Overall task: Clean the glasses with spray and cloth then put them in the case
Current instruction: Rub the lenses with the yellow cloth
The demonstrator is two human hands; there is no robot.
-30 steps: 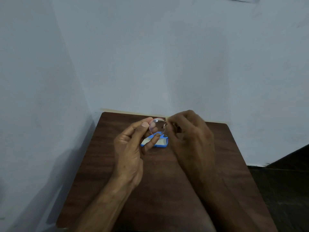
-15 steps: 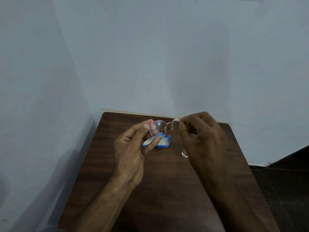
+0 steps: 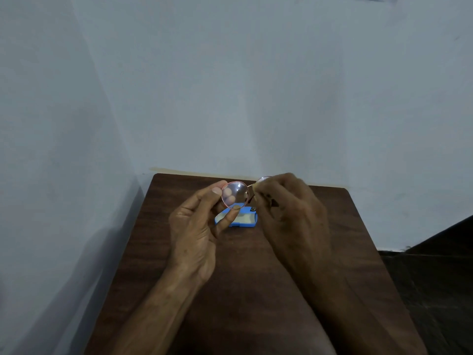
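Both hands (image 3: 197, 226) (image 3: 291, 213) grip glasses (image 3: 234, 194) above table (image 3: 332, 226) ctr.

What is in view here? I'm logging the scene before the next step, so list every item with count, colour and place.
glasses: one pair, thin reddish rim, clear round lenses, held above the table between both hands
case: one, blue with pale inside, open on the table under the glasses
table: one, dark brown wood, in a wall corner
left hand: one, fingertips grip the left lens rim
right hand: one, closed over the other lens
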